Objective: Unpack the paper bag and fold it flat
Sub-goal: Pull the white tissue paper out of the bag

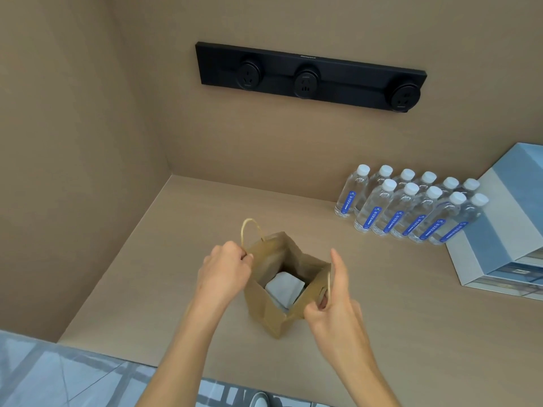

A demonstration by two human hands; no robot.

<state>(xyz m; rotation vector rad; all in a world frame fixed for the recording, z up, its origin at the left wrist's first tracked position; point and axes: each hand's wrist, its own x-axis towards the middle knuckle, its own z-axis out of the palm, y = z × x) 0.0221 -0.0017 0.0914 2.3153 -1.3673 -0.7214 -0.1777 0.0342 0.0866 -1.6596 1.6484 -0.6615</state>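
Head view: the paper bag stands upright on the counter, mouth open. The left hand pinches the left rim with closed fingers; the right hand pinches the right rim at its handle. A white packet lies inside. The step seems to be opening the bag; next, one hand should probably let go and reach in for the packet.
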